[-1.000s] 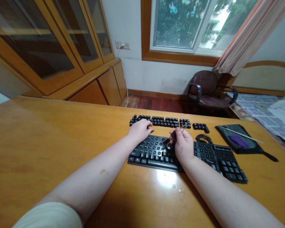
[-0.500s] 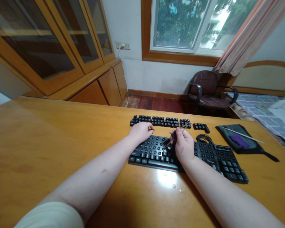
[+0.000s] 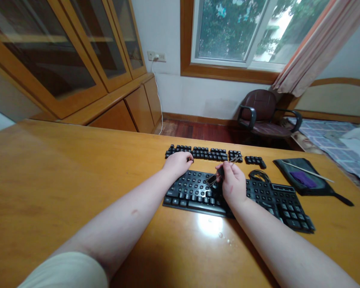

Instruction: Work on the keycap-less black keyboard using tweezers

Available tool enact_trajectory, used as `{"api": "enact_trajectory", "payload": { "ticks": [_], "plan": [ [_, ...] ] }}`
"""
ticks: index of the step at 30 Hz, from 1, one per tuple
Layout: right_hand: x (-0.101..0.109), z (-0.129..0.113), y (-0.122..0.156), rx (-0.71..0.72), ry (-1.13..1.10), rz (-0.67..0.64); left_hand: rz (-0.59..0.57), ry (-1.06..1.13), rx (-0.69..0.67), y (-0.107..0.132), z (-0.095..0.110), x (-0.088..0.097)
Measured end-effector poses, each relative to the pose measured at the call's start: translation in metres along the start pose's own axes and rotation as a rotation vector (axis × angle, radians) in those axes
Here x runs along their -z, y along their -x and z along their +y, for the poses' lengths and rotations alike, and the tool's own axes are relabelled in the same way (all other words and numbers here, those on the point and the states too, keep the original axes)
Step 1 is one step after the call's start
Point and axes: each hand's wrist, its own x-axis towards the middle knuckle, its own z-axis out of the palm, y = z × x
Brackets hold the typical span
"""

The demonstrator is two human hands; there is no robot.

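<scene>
Keyboard (image 3: 195,190), black and full-sized, lies flat on the wooden desk (image 3: 78,172), at 12 o'clock from the person, its long side running from 9 to 3 o'clock. Both forearms reach over the near edge of the desk to it.

The right grip (image 3: 232,182), a bare hand, hovers over the middle of the keyboard. Its fingers are closed on a slim tool (image 3: 212,180), which is thin and metallic at its far end and dark at its near end. The tool slants from 2 o'clock down to 8 o'clock, with the dark end just above the keys.

The left grip (image 3: 179,162), also bare, rests at the 11 o'clock corner of the keyboard with its fingers curled down. Whether it has hold of anything cannot be told.

Loose keycaps (image 3: 208,153) sit in neat rows on the desk at 12 o'clock from the keyboard, just beyond both hands. The left fingertips are just beside the left end of these rows.

A coiled black cable (image 3: 258,174) lies against the far edge of the keyboard, at 1 o'clock. Further out at 2 o'clock lies a flat black pad (image 3: 288,166) with a handle; it carries a purple cloth (image 3: 301,179) and a thin stick (image 3: 309,171).

Beyond the desk, a brown armchair (image 3: 259,108) stands under the window.
</scene>
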Motion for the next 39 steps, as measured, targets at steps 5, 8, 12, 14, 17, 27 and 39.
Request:
{"api": "enact_trajectory", "payload": {
  "ticks": [5,8,12,14,17,27,39],
  "plan": [
    [0.000,-0.001,0.000,0.001,0.001,0.004,0.001,-0.002,0.010,0.000,0.000,0.001],
    [0.000,-0.002,0.000,-0.004,0.004,0.003,0.005,-0.007,-0.002,0.001,0.001,0.002],
    [0.000,-0.002,0.000,-0.005,0.016,0.005,0.018,-0.011,0.006,0.004,0.005,0.006],
    [0.000,-0.002,0.000,-0.003,0.015,0.005,0.042,-0.009,-0.020,0.007,0.007,0.009],
    [-0.001,-0.003,0.000,-0.001,0.001,0.005,0.047,0.016,-0.133,0.012,0.012,0.013],
    [0.001,-0.031,0.009,0.026,0.096,-0.032,-0.380,0.064,-0.613,0.032,0.034,0.018],
    [0.016,-0.045,-0.005,0.177,0.492,-0.216,-0.494,-0.111,-0.530,0.046,0.044,0.021]
  ]
}}
